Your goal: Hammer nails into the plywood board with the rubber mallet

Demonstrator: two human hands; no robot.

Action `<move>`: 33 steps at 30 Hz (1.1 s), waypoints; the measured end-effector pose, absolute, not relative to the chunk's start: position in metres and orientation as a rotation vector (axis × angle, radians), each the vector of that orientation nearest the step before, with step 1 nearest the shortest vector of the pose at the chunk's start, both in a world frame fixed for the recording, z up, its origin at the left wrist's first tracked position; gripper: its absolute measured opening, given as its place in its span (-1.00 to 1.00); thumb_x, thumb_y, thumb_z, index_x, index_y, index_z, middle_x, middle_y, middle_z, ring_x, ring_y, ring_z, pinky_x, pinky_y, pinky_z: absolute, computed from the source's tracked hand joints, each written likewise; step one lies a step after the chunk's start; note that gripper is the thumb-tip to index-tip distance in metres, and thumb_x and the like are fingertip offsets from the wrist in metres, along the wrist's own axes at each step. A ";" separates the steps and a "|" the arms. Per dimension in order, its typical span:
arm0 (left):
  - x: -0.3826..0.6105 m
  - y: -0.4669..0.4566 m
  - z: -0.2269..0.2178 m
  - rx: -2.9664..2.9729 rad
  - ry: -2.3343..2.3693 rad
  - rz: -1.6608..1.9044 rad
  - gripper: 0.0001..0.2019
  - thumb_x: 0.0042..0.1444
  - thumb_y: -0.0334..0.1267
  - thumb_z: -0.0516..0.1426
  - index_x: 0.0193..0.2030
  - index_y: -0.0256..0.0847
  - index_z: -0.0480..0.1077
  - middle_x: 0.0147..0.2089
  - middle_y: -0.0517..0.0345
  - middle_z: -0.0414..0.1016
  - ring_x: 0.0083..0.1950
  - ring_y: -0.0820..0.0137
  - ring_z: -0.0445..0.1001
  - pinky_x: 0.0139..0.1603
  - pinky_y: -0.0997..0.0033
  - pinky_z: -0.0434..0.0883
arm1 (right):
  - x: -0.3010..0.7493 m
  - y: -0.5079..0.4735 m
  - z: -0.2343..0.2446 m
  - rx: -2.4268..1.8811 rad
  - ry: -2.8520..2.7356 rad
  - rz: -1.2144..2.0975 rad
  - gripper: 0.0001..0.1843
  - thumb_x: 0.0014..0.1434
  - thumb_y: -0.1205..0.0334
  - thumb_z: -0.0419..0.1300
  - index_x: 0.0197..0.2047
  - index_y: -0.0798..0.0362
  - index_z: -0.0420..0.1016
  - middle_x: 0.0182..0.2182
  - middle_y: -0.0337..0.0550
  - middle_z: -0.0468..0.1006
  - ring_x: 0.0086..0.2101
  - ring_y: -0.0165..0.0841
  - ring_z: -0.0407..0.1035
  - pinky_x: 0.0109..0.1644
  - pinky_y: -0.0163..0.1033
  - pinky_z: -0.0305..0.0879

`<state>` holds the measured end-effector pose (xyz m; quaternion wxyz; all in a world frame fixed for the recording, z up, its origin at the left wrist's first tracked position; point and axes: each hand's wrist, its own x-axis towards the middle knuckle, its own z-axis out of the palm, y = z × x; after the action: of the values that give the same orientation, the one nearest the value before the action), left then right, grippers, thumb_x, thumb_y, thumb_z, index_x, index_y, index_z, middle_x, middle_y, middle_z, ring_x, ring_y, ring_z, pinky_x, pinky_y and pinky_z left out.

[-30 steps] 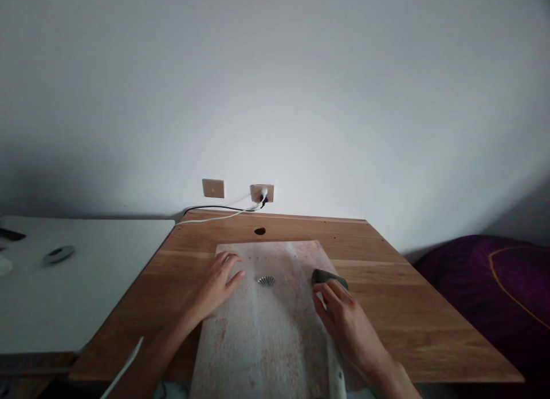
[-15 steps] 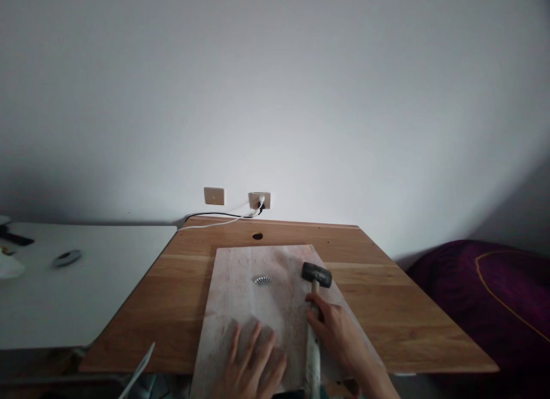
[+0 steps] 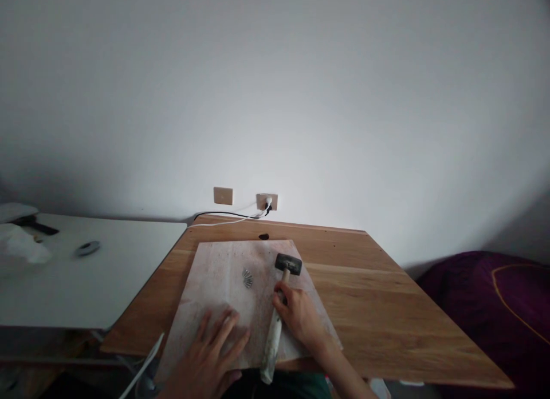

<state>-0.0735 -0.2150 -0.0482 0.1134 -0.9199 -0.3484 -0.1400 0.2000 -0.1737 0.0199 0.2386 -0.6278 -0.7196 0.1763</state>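
My right hand [image 3: 298, 316] is wrapped around the upper handle of a mallet [image 3: 273, 342] with a black head and a pale, worn shaft. The mallet's head is over the right part of a whitish wooden board [image 3: 201, 290]; its handle end reaches past the board's near edge. With fingers spread, my left hand [image 3: 210, 350] rests on the board's near left part. Between the hands and the far edge, a fan of small silvery nails [image 3: 247, 278] lies on the board; their exact form is too small to make out.
The board lies on a brown wooden table [image 3: 369, 296] against a wall. White and black cables run to a socket [image 3: 267, 202]. On the left, a white table [image 3: 141, 238] carries a grey roll [image 3: 87, 248] and a plastic bag [image 3: 19, 244]. A purple beanbag [image 3: 464, 290] is at right.
The board has slid left on the table and turned slightly, carrying the nails along. Both hands and the mallet have shifted left with it. The view has turned a little left.
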 end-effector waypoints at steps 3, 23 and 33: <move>-0.101 -0.213 -0.044 -2.646 -1.113 -0.472 -0.45 0.27 -0.04 0.23 0.38 0.03 0.33 0.35 -0.02 0.39 0.39 -0.05 0.31 0.37 -0.14 0.36 | 0.175 -0.164 0.020 -1.763 -2.026 0.432 -0.80 0.40 0.24 0.09 -0.12 0.02 0.57 -0.31 -0.06 0.72 -0.27 -0.23 0.63 -0.29 -0.30 0.25; -0.176 -0.193 -0.031 -2.635 -1.323 -0.488 -0.59 0.28 -0.10 0.21 0.26 0.05 0.42 0.33 0.03 0.34 0.41 0.01 0.24 0.31 -0.07 0.42 | 0.105 -0.138 0.024 -1.805 -2.146 0.331 -0.77 0.43 0.11 0.09 -0.09 -0.01 0.55 -0.23 -0.04 0.74 -0.26 -0.22 0.64 -0.29 -0.29 0.27; -0.180 -0.192 -0.030 -2.615 -1.260 -0.504 -0.59 0.29 -0.05 0.21 0.26 0.03 0.42 0.32 0.01 0.37 0.39 0.03 0.28 0.28 -0.09 0.46 | 0.100 -0.139 0.024 -1.805 -2.137 0.296 -0.74 0.44 0.10 0.06 -0.11 -0.03 0.55 -0.28 -0.09 0.74 -0.27 -0.23 0.64 -0.33 -0.29 0.19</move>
<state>-0.1800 -0.1923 -0.0303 0.0973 -0.8834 -0.4257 -0.1703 0.1004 -0.1393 0.0237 0.1637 -0.6329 -0.7495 0.1039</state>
